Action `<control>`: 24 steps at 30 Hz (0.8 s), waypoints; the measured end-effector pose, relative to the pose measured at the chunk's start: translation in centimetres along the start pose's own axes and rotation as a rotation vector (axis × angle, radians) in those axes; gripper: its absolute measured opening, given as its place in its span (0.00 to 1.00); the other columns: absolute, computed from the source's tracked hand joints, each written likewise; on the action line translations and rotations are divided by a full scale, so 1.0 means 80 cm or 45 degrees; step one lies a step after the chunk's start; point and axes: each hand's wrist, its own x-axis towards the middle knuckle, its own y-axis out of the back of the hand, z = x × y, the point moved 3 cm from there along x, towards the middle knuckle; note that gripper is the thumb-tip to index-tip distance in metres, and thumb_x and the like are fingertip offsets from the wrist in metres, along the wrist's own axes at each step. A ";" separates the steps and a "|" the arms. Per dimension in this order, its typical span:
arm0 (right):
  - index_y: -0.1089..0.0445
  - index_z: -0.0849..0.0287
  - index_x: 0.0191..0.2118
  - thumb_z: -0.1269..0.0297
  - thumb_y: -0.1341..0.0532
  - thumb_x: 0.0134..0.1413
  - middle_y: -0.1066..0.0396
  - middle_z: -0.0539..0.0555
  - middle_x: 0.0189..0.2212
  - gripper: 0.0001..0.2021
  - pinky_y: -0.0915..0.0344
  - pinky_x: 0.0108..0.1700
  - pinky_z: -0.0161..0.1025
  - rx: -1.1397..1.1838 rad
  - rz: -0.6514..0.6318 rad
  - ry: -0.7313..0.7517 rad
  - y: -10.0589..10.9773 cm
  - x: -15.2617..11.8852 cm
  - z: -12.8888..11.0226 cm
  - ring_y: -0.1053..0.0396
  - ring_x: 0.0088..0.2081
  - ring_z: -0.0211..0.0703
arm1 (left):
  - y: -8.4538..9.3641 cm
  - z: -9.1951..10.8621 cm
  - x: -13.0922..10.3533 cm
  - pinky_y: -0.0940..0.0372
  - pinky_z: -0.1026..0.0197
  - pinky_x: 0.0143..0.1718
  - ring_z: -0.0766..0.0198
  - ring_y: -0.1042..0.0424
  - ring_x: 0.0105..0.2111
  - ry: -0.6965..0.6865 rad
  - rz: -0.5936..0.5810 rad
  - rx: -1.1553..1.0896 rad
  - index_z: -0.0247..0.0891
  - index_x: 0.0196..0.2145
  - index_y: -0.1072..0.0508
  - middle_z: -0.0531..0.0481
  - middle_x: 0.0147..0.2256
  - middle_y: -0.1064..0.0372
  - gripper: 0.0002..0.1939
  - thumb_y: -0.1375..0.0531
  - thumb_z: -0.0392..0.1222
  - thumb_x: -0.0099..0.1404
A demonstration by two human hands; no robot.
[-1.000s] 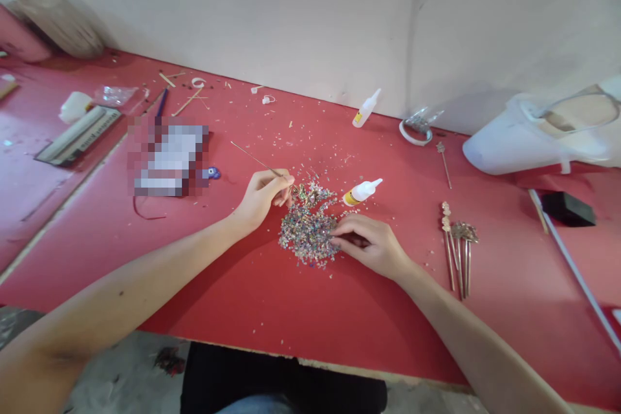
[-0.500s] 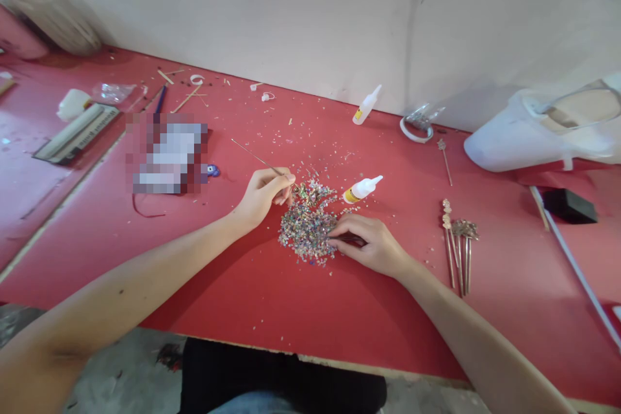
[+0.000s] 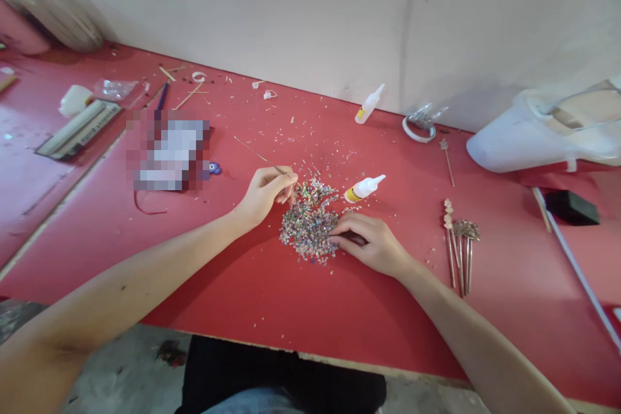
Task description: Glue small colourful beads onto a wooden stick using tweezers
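My left hand point(image 3: 272, 189) is closed on a thin metal hair stick point(image 3: 257, 154). Its plain shaft points up and left, and its ornate gold end point(image 3: 305, 190) sits over the top of a pile of small glittering rhinestones point(image 3: 306, 228). My right hand point(image 3: 371, 242) rests at the pile's right edge, thumb and fingers pinched round dark slim tweezers point(image 3: 356, 239); the tips are hidden among the stones. Just above this hand lies a small white glue bottle point(image 3: 363, 189) with a yellow label.
To the right lie several finished-looking hair sticks point(image 3: 460, 252) and a single one point(image 3: 447, 162). Behind are a second glue bottle point(image 3: 369, 103), a white tape ring point(image 3: 419, 129) and a white bucket point(image 3: 514, 132). A knife box point(image 3: 80, 131) and a blurred-out object point(image 3: 172, 154) lie left.
The whole view has shifted slightly. Both hands keep nearly the same place and grip; the hair stick's ornate end still hovers by the rhinestones.
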 end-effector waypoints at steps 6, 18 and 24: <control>0.29 0.57 0.35 0.63 0.38 0.60 0.29 0.50 0.28 0.04 0.38 0.27 0.32 0.005 0.051 -0.012 0.002 -0.001 0.000 0.34 0.26 0.34 | 0.000 0.000 0.000 0.38 0.63 0.24 0.72 0.44 0.16 0.000 -0.004 0.007 0.38 0.15 0.35 0.56 0.15 0.44 0.19 0.41 0.40 0.62; 0.29 0.57 0.36 0.64 0.38 0.59 0.29 0.51 0.29 0.03 0.37 0.29 0.32 0.007 0.003 0.000 0.002 0.000 -0.001 0.33 0.28 0.35 | 0.000 -0.001 0.000 0.39 0.63 0.24 0.72 0.45 0.16 -0.007 -0.012 -0.005 0.37 0.14 0.35 0.55 0.15 0.43 0.19 0.41 0.40 0.62; 0.29 0.57 0.36 0.65 0.38 0.59 0.29 0.51 0.29 0.03 0.38 0.29 0.32 0.017 -0.025 -0.007 0.001 -0.001 -0.001 0.34 0.27 0.34 | 0.000 0.000 0.000 0.40 0.64 0.23 0.73 0.45 0.16 -0.017 -0.016 -0.024 0.37 0.14 0.35 0.56 0.15 0.43 0.19 0.41 0.39 0.62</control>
